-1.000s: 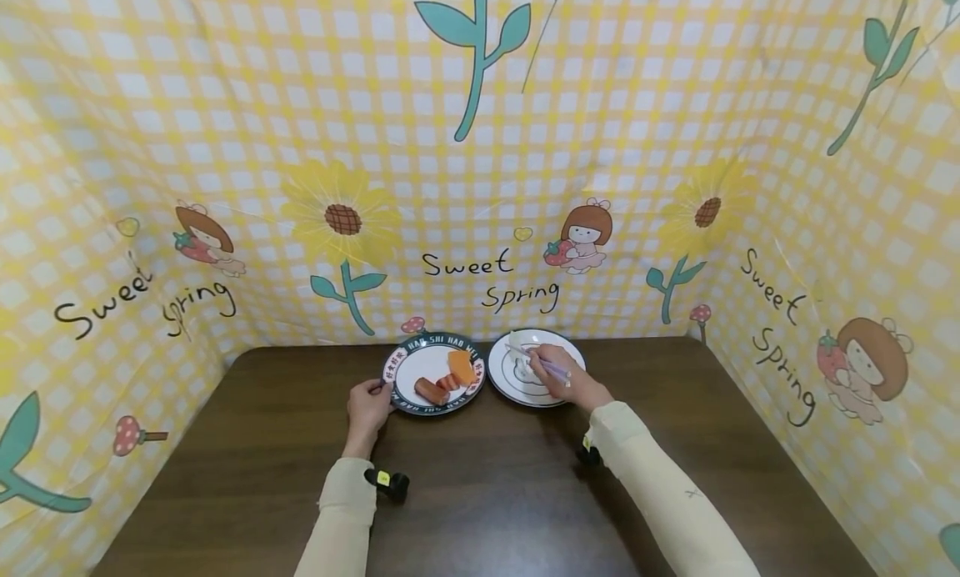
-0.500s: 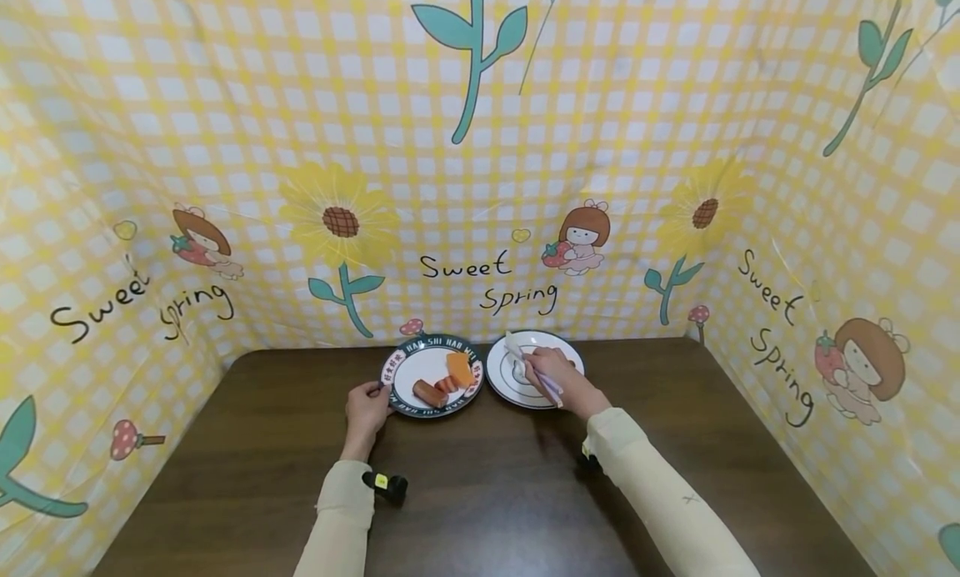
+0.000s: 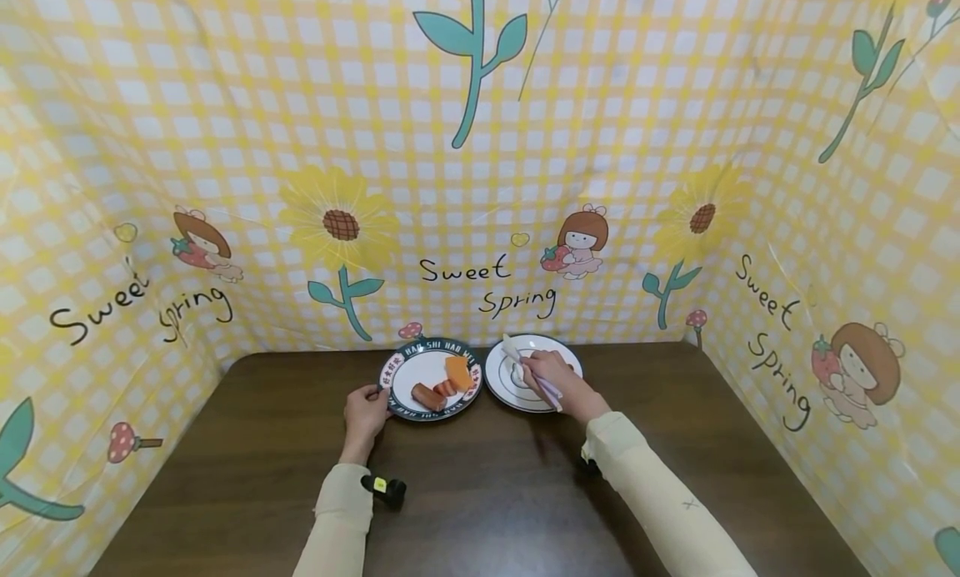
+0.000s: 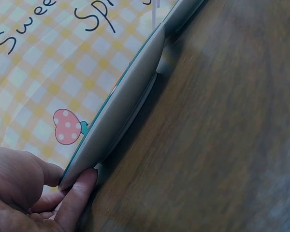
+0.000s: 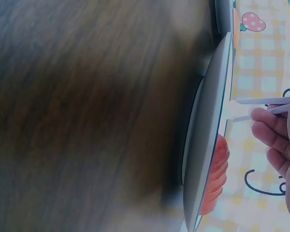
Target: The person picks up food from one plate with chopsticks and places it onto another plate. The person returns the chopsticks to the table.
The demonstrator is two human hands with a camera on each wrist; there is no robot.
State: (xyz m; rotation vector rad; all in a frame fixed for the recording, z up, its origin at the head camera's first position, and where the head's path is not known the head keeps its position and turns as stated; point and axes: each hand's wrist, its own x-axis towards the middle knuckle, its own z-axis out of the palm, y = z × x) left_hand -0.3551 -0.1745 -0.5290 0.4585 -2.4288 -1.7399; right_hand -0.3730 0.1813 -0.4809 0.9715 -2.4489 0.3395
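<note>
Lilac utensil [image 3: 551, 392] clamped in right grip [image 3: 567, 385], steeper than a second ago, left grip [image 3: 366, 412] tight on lettered plate [image 3: 416, 367].

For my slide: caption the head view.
Left hand pinches a lettered plate; right hand holds a utensil above a white plate.

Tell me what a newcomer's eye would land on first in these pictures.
Probably the yellow checked cloth behind the table, printed with big flowers. Next, the dark-rimmed plate near the far edge, bearing orange and brown food, its rim pinched by the left grip. Beside it, the right grip holds a pale utensil over the white plate.
</note>
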